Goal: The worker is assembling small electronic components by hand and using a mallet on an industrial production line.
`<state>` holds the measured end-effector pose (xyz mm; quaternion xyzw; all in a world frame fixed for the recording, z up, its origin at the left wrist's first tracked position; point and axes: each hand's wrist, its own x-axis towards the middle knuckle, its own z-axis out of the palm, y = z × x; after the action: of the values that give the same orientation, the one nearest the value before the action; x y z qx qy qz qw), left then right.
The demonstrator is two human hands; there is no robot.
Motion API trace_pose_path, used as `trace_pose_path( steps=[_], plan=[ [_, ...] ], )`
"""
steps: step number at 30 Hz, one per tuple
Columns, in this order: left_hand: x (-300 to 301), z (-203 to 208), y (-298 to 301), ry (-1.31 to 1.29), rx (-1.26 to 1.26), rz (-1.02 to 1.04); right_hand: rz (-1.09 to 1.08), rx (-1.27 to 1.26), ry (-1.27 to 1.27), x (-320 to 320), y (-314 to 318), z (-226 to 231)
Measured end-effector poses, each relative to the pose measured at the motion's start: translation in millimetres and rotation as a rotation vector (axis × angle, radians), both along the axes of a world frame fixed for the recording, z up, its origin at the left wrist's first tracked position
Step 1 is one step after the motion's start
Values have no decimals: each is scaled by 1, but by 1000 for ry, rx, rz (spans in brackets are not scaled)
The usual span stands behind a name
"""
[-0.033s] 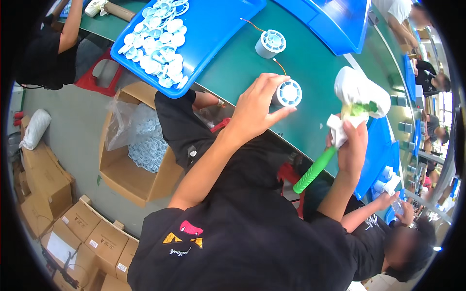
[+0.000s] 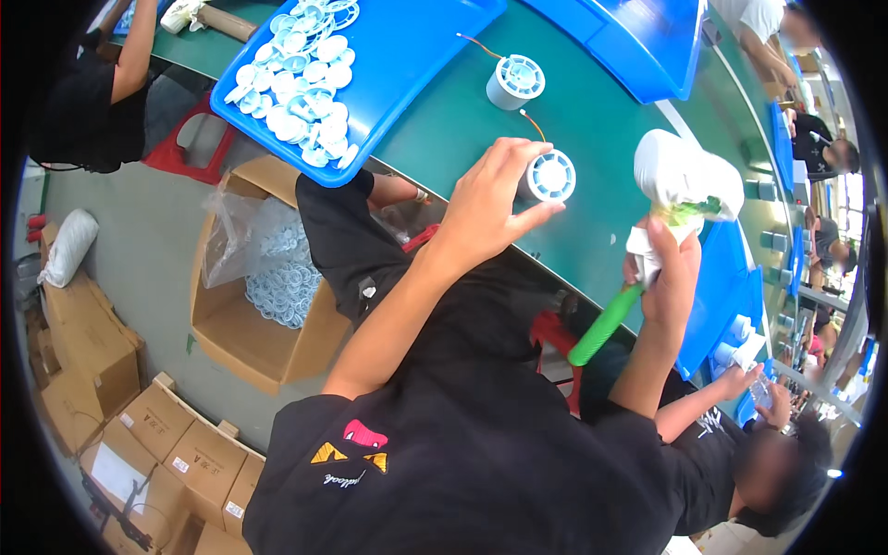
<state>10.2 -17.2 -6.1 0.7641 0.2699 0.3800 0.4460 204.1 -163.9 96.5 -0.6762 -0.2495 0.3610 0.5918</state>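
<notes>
My left hand [image 2: 490, 199] is wrapped around a white cylindrical motor-like part [image 2: 552, 176], its slotted round end facing up and a thin wire coming out at the back. It stands on the green tabletop [image 2: 444, 139]. In my right hand [image 2: 671, 268] is a mallet, gripped high near its head. White wrapping with green showing through covers the mallet's head [image 2: 689, 171], and the green handle [image 2: 606, 328] slants down below my fist. The mallet is raised to the right of the held part, apart from it. A second similar cylinder [image 2: 515, 83] with a wire stands farther back.
A blue tray [image 2: 398, 102] of pale plastic discs is at the back left; another blue bin [image 2: 638, 46] is at the back right. On the floor at left, an open carton [image 2: 250, 347] holds pale rings. A co-worker [image 2: 712, 453] sits close on my right, handling parts.
The mallet has shifted slightly in my right hand, its handle's end moving a little to the right and up. My left hand and the cylinder have stayed almost still.
</notes>
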Motion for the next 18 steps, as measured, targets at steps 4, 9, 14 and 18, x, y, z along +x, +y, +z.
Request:
trace_pose_path(
  steps=[4,9,14,18],
  plan=[
    [-2,2,-2,-24,-19,-4,-101,-43,-591,-10,11,-5],
    [-3,-1,-2,-30,-58,-2,113,-342,-761,-15,4,-13],
    [-1,0,1,-2,-37,-85,52,-370,-942,-20,-8,-18],
    [0,-2,2,8,-3,-15,77,-356,-872,-20,7,1]
  ],
)
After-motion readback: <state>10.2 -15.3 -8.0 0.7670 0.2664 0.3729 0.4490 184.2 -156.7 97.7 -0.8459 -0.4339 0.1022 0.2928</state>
